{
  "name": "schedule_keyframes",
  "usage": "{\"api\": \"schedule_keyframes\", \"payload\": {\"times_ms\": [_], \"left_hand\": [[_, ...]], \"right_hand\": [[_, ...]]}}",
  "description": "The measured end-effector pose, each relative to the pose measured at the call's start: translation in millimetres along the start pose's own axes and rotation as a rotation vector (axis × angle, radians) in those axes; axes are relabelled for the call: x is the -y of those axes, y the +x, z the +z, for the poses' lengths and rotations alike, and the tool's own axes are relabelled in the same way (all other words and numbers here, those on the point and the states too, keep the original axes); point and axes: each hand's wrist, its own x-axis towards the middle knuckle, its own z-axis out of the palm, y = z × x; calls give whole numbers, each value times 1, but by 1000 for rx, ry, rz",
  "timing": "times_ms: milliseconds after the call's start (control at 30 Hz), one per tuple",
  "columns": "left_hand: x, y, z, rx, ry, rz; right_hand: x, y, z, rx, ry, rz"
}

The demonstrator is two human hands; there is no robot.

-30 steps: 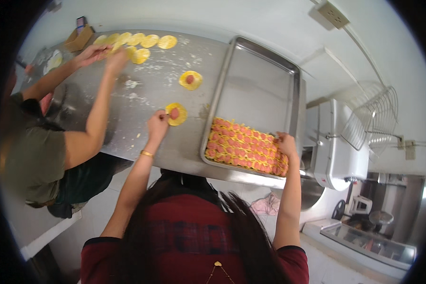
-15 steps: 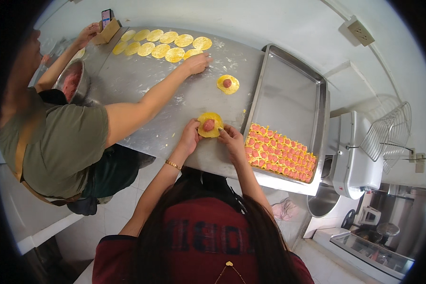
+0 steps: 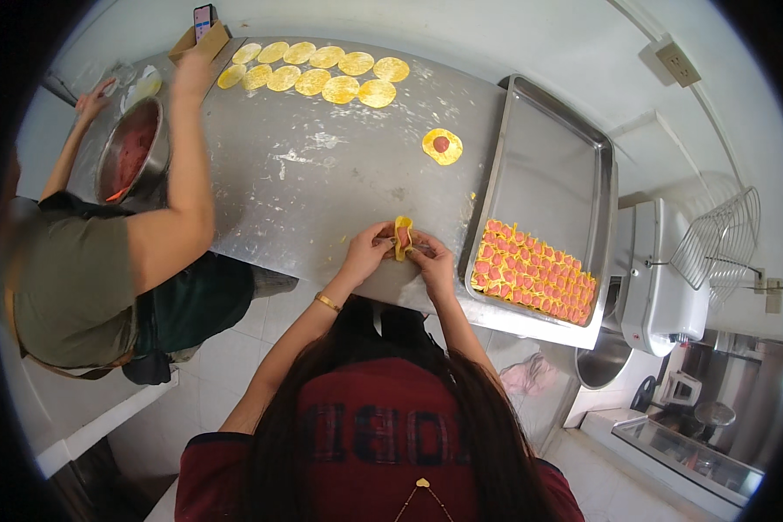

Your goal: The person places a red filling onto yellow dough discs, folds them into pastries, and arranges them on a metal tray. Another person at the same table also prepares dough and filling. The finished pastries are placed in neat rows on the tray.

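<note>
Between my two hands is a yellow dumpling wrapper (image 3: pixel 403 228) folded up around pink meat filling, held above the front part of the steel table. My left hand (image 3: pixel 370 252) pinches its left side, and my right hand (image 3: pixel 432 261) pinches its right side. Farther back on the table lies a flat round wrapper (image 3: pixel 450 157) with a ball of meat in its middle. To the right, a deep metal tray (image 3: pixel 544 157) holds tight rows of open-topped yellow dumplings (image 3: pixel 531 274) at its near end.
Two rows of round wrappers (image 3: pixel 313 82) lie at the table's far left. A co-worker's arm (image 3: pixel 187 165) reaches over there, beside a steel bowl (image 3: pixel 158 157) of pink meat. A phone (image 3: pixel 203 22) leans in a cardboard box. A white machine (image 3: pixel 661 287) stands right of the tray.
The wrapper in my hands has gone from spread flat to folded around its filling. The co-worker's arm has drawn back left from the wrapper rows, and their other hand has left the cardboard box.
</note>
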Motion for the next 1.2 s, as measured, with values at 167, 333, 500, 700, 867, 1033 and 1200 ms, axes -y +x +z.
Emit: {"api": "schedule_keyframes", "payload": {"times_ms": [167,333,500,700,867,1033,1200], "left_hand": [[-7,-6,0,-23,-44,-74],[-9,-7,-2,-4,-54,-54],[-14,-19,2,2,-170,32],[-7,-20,2,5,-77,-28],[6,-15,14,-61,301,327],[2,-19,19,-25,318,230],[-5,-15,23,-34,352,204]], "right_hand": [[6,-1,-1,-65,8,57],[26,-14,5,-14,257,-51],[23,-16,-6,20,-19,-41],[11,-6,-21,-13,-273,-50],[21,-19,-19,23,-466,-313],[24,-14,-21,11,-715,-293],[23,-3,-23,97,-753,-438]]}}
